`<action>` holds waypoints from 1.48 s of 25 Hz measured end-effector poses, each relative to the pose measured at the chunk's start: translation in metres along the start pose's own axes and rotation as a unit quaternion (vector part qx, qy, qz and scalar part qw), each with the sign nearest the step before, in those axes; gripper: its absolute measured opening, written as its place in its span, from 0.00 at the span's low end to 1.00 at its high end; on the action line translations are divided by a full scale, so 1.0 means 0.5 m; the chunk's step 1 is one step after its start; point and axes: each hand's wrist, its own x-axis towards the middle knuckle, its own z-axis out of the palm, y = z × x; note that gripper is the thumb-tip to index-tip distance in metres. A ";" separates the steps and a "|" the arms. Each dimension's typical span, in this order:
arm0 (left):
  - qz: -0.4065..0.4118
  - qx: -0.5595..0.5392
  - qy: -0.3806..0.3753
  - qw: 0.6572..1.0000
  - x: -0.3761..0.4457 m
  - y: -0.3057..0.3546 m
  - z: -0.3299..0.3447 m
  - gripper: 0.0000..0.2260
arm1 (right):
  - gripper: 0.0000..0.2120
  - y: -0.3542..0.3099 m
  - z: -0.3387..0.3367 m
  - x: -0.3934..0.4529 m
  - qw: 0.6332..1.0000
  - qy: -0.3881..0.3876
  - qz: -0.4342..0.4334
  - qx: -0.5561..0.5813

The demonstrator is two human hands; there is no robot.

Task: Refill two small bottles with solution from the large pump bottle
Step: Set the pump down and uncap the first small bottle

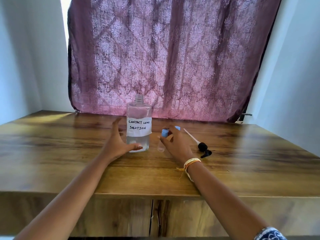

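Head view: large bottle uncapped, two small bottles at the right hand.

Large bottle (139, 125), labelled "contact lens solution", upright on wooden table (242, 170), neck bare. Left hand (119, 142) spread open around its base, thumb touching. Right hand (174, 144) loosely spread, fingertips at blue-capped small bottle (162, 141); grip uncertain. Second blue cap (177, 128) behind the fingers. Pump head (204, 149) lies to the right.

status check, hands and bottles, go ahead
Left hand open, thumb at large bottle base. Right hand open over small bottle, blue cap on. Pump off, lying on table. Nothing blocking.
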 end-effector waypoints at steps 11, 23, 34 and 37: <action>0.167 0.011 -0.012 0.986 -0.067 0.095 0.098 0.09 | 0.10 -0.006 -0.021 -0.013 0.934 -0.001 0.112 0.339; 0.013 -0.091 -0.136 0.986 -0.007 0.110 0.180 0.10 | 0.07 0.000 -0.022 0.004 0.918 0.031 0.146 0.368; -0.033 -0.111 -0.152 0.981 -0.011 0.117 0.176 0.09 | 0.10 -0.006 -0.040 -0.001 0.939 0.043 0.134 0.315; -0.042 -0.121 -0.165 0.978 -0.010 0.114 0.173 0.09 | 0.11 -0.004 -0.047 0.002 0.932 -0.010 0.128 0.339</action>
